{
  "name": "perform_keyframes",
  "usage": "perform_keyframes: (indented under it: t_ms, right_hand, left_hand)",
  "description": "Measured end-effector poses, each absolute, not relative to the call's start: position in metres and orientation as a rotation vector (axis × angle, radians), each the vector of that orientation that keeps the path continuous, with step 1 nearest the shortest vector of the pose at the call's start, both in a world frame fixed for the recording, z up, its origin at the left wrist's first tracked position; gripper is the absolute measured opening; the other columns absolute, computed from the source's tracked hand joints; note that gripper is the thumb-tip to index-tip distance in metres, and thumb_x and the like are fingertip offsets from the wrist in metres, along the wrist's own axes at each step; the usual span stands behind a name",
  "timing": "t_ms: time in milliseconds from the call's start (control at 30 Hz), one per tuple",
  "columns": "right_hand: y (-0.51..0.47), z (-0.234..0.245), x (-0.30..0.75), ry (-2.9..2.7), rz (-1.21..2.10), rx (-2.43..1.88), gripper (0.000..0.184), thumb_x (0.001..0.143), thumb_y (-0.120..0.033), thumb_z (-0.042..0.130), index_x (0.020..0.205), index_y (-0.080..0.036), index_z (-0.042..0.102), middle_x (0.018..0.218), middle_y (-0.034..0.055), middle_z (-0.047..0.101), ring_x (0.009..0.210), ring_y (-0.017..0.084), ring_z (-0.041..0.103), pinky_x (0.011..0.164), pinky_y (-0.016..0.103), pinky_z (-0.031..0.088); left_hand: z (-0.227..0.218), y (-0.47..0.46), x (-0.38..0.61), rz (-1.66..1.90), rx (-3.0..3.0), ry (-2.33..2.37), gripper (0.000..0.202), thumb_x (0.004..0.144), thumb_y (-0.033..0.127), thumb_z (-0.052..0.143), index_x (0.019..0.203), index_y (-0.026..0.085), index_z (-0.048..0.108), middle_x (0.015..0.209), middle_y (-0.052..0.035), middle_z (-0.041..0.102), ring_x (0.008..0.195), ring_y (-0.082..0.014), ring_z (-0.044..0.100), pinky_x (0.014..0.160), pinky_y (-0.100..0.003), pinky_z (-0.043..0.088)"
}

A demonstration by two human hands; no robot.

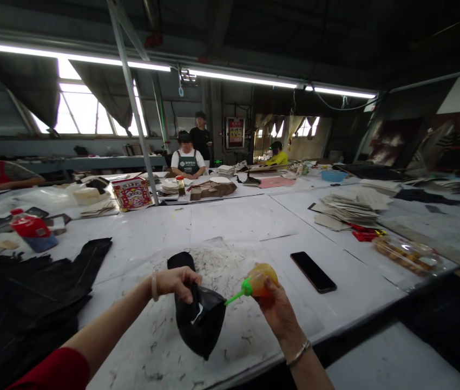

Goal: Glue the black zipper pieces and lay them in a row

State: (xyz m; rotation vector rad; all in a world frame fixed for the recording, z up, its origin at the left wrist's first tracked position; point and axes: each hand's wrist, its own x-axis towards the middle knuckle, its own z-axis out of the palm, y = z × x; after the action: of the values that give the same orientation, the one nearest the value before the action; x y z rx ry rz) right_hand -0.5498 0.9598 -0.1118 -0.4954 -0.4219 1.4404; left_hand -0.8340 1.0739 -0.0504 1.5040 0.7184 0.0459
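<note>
My left hand (179, 283) pinches the upper edge of a black leather-like piece (203, 330), which is folded into a hollow, pouch-like shape above the table. A small white patch shows on it just below my fingers. In my right hand (277, 306) is an orange squeeze bottle (263, 277) with a long green nozzle, my fingers wrapped round its body. The nozzle points left, and its tip meets the right edge of the black piece; whether it touches, I cannot tell. Bits of dried residue lie scattered on the white table (242, 216) beneath.
A phone (313, 271) lies right of my right hand, with a clear pack of food (406, 254) beyond it. Black material (47, 292) and a red-labelled bottle (33, 230) are at left. Stacked sheets (347, 206) stand at back right. Several people are around the far tables.
</note>
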Motion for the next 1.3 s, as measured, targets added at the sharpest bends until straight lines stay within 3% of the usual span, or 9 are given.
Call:
perform_keyframes:
  t_ms: [300,933,1300]
  right_hand:
    - [0.955,-0.103,-0.539,-0.463,1.279,-0.533,0.046,0.065,-0.035,0.088,0.107,-0.026,0.07,0.097,0.0014,0.074,0.086,0.019,0.07,0.077,0.03,0.058]
    - [0.943,-0.097,-0.534,-0.575,1.157,-0.61,0.062,0.067,-0.036,0.086,0.123,-0.026,0.063,0.102,0.0059,0.072,0.09,0.026,0.069,0.076,0.04,0.061]
    - [0.939,-0.097,-0.539,-0.464,1.179,-0.586,0.061,0.063,-0.036,0.088,0.118,-0.025,0.064,0.102,0.0051,0.073,0.088,0.023,0.07,0.077,0.037,0.06]
  left_hand:
    - [-0.051,1.073,-0.828,0.135,1.422,0.725,0.04,0.046,0.031,0.09,0.067,0.013,0.061,0.058,0.0001,0.063,0.047,-0.0087,0.052,0.043,-0.017,0.038]
    - [-0.048,1.079,-0.819,0.286,1.404,0.699,0.039,0.052,0.032,0.088,0.079,0.01,0.07,0.059,0.0004,0.061,0.048,-0.0067,0.05,0.041,-0.015,0.037]
    - [-0.045,1.078,-0.808,0.417,1.34,0.789,0.052,0.046,0.039,0.091,0.084,0.01,0.069,0.063,-0.0004,0.061,0.047,-0.0061,0.047,0.04,-0.017,0.033]
